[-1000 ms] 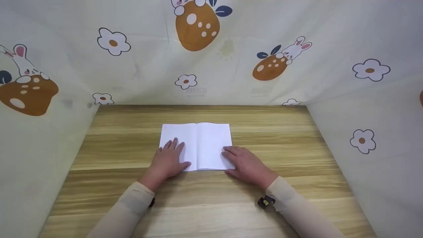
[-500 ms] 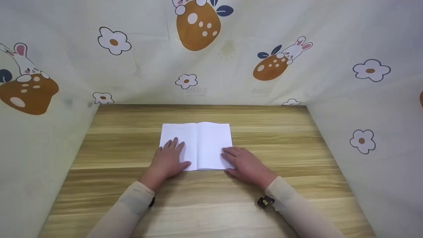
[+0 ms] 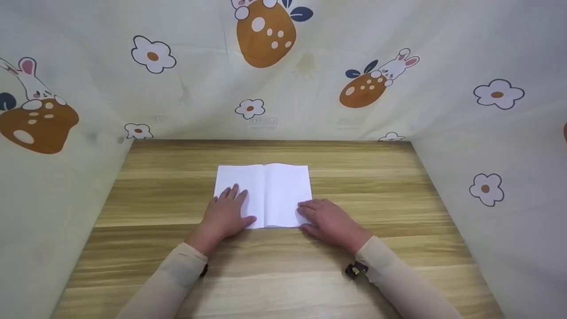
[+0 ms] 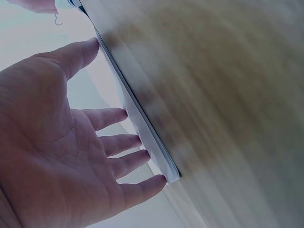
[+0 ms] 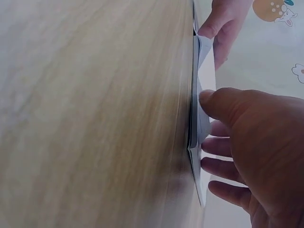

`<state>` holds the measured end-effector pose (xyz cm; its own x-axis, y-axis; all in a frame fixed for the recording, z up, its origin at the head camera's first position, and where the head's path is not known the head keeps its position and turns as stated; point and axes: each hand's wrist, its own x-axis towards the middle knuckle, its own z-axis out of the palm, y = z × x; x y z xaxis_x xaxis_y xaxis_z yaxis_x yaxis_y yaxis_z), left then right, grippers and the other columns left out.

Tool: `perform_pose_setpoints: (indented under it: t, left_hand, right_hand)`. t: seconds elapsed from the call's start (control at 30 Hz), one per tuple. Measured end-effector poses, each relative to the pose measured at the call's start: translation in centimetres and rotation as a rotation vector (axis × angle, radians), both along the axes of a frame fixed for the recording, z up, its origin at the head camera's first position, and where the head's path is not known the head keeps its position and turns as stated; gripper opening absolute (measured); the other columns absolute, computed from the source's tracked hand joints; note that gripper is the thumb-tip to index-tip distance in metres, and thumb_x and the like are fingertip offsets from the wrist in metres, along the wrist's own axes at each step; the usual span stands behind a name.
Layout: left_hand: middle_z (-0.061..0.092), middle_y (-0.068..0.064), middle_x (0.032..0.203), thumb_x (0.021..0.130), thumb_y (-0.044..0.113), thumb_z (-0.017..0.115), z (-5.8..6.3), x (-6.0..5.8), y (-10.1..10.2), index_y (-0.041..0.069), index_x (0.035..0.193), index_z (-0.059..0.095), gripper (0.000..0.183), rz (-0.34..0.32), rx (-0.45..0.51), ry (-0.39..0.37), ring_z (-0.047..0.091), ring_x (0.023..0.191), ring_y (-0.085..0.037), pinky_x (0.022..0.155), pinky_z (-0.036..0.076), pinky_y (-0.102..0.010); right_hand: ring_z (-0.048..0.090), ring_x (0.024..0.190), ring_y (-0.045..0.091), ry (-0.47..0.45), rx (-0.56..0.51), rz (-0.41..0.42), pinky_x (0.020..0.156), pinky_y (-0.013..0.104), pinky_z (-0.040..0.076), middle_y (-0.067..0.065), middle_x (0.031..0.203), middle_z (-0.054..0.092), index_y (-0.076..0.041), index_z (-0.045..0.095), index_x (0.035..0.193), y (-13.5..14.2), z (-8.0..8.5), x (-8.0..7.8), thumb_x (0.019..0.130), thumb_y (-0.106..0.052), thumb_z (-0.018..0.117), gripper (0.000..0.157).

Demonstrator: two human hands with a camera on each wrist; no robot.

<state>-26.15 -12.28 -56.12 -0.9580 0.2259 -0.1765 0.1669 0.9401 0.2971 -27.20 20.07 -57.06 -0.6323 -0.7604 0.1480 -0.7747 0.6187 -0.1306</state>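
A notebook (image 3: 283,186) with white pages lies open on the wood-grain table, its spine running away from me. On its left page my left hand (image 3: 223,217) rests with fingers spread and thumb toward the spine. The left wrist view shows the fingertips of that hand (image 4: 61,142) touching the page near the notebook's edge (image 4: 152,145). My right hand (image 3: 332,221) rests on the right page's outer edge, fingers loosely bent. From the right wrist, the thumb and fingertips of this hand (image 5: 270,142) touch the page side of the notebook (image 5: 194,109), where some pages curve up slightly.
Wood-grain table (image 3: 354,292) surrounds the notebook. A pale cloth (image 3: 195,88) printed with rabbits, orange fruit shapes and flowers hangs along the back and both sides. A dark wrist device (image 3: 354,270) sits at the right sleeve cuff.
My right fingertips have slid slightly toward me along the right page's edge. The left hand and the notebook stay in place.
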Motion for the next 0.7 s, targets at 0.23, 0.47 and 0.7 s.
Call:
perform_pose_setpoints:
  t: [0.23,0.47,0.7]
  left_hand:
    - [0.023,-0.021,0.165,0.092,0.057,0.064,-0.24,-0.12,-0.07,0.009,0.157,0.036,0.086,-0.012,-0.006,0.025,0.022,0.150,-0.042,0.116,0.022,-0.067]
    - [0.023,-0.020,0.165,0.092,0.058,0.063,-0.42,-0.19,-0.13,0.010,0.158,0.036,0.086,-0.013,-0.007,0.024,0.021,0.151,-0.042,0.116,0.022,-0.067]
    - [0.023,-0.021,0.165,0.092,0.056,0.064,-0.20,-0.15,-0.09,0.009,0.157,0.036,0.085,-0.015,-0.005,0.024,0.021,0.150,-0.043,0.116,0.021,-0.067]
  right_hand:
    - [0.061,0.121,0.026,0.056,-0.023,0.031,0.105,0.043,0.047,0.009,0.133,0.065,-0.008,0.068,0.121,-0.17,0.12,0.06,0.097,-0.027,0.064,0.031]
    - [0.062,0.121,0.024,0.052,-0.016,0.022,0.104,0.041,0.047,0.007,0.132,0.066,-0.010,0.070,0.115,-0.17,-0.02,0.04,0.094,-0.022,0.066,0.025]
    - [0.063,0.119,0.023,0.064,-0.043,0.030,0.103,0.041,0.048,0.006,0.129,0.067,-0.010,0.071,0.109,-0.16,-0.13,-0.11,0.094,-0.019,0.066,0.018]
